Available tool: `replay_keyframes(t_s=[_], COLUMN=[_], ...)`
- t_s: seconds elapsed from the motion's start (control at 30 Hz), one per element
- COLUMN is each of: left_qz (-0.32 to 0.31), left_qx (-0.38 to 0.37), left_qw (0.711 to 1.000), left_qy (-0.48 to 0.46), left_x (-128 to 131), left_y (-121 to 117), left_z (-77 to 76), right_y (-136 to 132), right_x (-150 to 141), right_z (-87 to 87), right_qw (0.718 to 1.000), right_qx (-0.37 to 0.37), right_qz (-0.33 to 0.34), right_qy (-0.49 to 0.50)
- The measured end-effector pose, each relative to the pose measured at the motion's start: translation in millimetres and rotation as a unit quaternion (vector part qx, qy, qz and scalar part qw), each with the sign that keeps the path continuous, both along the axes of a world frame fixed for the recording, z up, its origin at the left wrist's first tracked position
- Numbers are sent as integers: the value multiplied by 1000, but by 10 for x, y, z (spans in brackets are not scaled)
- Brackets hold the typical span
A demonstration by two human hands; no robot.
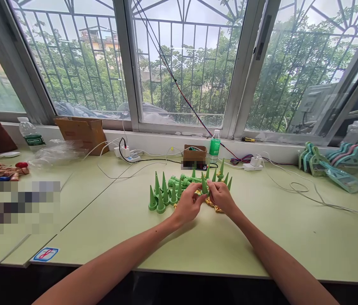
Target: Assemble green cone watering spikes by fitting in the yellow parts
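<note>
My left hand [189, 204] pinches the base of a green plastic watering spike [203, 184], which points upward. My right hand [220, 195] closes on the same spike from the other side; its exact fingertip contact is partly hidden. Left of my hands, several green cone-shaped spikes [161, 201] stand upright on the table. Behind my hands lie green ribbed tube-like parts [179, 181], and more cones [222, 169] rise at the back right. Small yellow pieces [218, 209] are scattered beneath my hands, partly covered by them.
The pale green table [280, 237] runs below the windows. At the back are a green-labelled bottle [215, 146], a small cardboard box [194, 156], power strips [252, 166] and loose cables. Teal clip-like items [321, 163] lie to the right. A larger carton [81, 134] stands back left.
</note>
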State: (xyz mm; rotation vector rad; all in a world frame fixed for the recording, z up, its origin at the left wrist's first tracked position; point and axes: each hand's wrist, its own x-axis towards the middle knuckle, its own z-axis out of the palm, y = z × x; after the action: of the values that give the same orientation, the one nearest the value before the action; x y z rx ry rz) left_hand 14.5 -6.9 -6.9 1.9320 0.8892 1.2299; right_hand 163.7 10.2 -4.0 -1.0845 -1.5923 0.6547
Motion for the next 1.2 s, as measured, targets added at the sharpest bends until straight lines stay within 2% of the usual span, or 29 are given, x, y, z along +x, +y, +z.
replay_keyframes(t_s=[0.27,0.5,0.67,0.77,0.83,1.2], left_qz=[39,70,13,-35,-53,-93], left_qx=[31,-55,-178,-273,-303,-307], left_qw=[999,995,979,954,943,932], left_qy=[1,-53,-104,-119,-130,-167], left_x=[0,0,10,5,-2,-29], left_y=[-3,13,44,31,17,15], left_z=[24,39,63,110,134,156], right_y=[-21,-8,-22,-59,-83,-91], right_x=[-31,-34,-28,-33,-40,-39], right_z=[-10,-38,-9,21,35,40], right_qw=[1000,998,998,998,998,997], right_qx=[10,2,31,36,33,32], right_qz=[20,34,31,43,54,72], right_qy=[14,60,48,21,-2,-21])
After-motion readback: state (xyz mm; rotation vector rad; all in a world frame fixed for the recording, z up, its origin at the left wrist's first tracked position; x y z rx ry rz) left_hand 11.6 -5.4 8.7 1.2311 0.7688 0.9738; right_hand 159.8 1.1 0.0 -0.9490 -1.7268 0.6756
